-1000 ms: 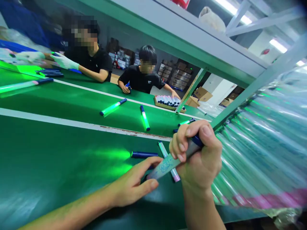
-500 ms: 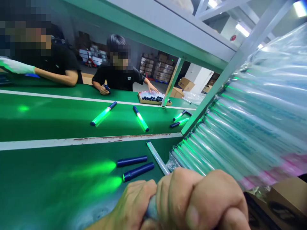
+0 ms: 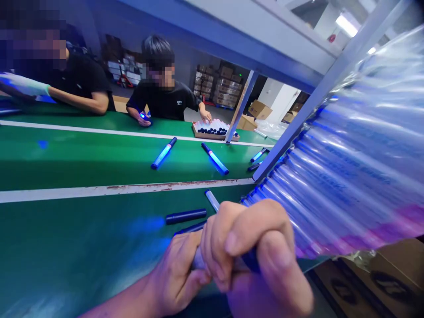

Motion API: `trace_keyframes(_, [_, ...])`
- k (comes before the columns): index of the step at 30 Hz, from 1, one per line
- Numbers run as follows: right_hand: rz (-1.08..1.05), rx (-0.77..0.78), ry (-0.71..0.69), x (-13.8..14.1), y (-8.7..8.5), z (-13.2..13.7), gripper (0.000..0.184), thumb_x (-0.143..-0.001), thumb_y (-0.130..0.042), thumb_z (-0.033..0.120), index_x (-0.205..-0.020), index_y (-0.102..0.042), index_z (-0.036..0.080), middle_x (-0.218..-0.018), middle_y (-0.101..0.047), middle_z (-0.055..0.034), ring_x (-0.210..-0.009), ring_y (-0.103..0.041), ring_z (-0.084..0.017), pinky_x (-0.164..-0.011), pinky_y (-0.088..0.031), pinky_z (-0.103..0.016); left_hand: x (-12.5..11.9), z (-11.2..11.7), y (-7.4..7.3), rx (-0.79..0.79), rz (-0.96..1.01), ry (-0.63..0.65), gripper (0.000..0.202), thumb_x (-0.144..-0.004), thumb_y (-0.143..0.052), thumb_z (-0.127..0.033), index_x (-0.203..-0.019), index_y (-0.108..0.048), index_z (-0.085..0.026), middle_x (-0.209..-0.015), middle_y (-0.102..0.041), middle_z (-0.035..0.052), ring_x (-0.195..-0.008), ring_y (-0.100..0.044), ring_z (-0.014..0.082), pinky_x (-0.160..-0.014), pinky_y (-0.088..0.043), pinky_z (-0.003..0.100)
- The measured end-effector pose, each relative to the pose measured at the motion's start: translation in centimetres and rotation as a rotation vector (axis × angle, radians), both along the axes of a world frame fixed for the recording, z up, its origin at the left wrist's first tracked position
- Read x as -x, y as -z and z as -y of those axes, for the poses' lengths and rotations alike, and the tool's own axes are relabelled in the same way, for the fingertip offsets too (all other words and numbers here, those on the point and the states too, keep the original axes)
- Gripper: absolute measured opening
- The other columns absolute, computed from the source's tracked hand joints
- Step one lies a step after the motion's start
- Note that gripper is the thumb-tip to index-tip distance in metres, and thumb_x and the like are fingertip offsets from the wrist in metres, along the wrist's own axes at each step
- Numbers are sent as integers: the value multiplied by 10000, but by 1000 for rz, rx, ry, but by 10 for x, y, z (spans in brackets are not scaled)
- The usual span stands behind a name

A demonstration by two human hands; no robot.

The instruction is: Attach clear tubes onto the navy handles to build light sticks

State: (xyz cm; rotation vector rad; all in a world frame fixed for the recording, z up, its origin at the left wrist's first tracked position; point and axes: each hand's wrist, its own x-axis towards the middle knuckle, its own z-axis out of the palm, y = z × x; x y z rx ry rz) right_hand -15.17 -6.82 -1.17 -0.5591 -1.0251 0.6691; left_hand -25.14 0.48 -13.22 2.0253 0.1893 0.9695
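Observation:
My left hand (image 3: 180, 271) and my right hand (image 3: 253, 245) are close together at bottom centre, both closed around one light stick. Between them shows its pale translucent tube (image 3: 198, 260), and a dark end (image 3: 252, 259) peeks out under my right fingers. The rest of it is hidden by my hands. Just beyond lie two dark blue light stick handles; the farther handle (image 3: 186, 216) casts blue light on the green surface, while the nearer handle (image 3: 190, 228) is partly covered by my hands. A clear tube (image 3: 212, 201) with a dark end lies behind my right hand.
Glowing blue light sticks (image 3: 164, 153) lie on the green belt (image 3: 99, 163) past a white rail (image 3: 82, 193). Plastic-wrapped tubes (image 3: 344, 163) and a slanted metal post (image 3: 285, 139) crowd the right. Opposite, two people work; one reaches into a tray (image 3: 217, 136).
The glow has turned from green to blue. The sticks on the belt have shifted right. My hands, still on the light stick, sit a little higher and further left, with my right fingers repositioned.

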Motion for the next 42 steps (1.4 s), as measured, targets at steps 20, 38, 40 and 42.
trace_keyframes(20, [-26,66,10,-64,-9,-48,327,-959,-558,490,-760,-521,232,-520,-374,109,-341,-208,-35,-331,-231,-156,-11,16,33,810,-321,366,382,-824,-750,-480,-748,-500,-201,-547,-477,-87,-480,-425,92,-491,-346,222])
trace_keyframes(38, [-31,181,178,-79,0,-39,284,-878,-678,493,-753,-541,277,-565,-270,100,-397,-154,-56,-366,-156,-218,-25,33,18,757,-445,113,213,-823,-622,-329,-711,-475,-222,-465,-426,-104,-355,-382,88,-373,-276,210])
trace_keyframes(40, [-10,183,208,-77,1,-41,298,-882,-665,513,-766,-526,277,-571,-268,99,-399,-157,-56,-367,-151,-221,-25,32,18,733,-419,107,193,-818,-612,-284,-702,-472,-218,-471,-415,-108,-366,-368,79,-405,-266,215])
trace_keyframes(42, [-3,184,227,-75,3,-43,304,-885,-655,520,-778,-513,273,-573,-264,100,-399,-164,-54,-369,-152,-217,-25,30,19,702,-384,93,192,-815,-602,-253,-685,-466,-211,-493,-405,-106,-404,-359,74,-445,-262,220])
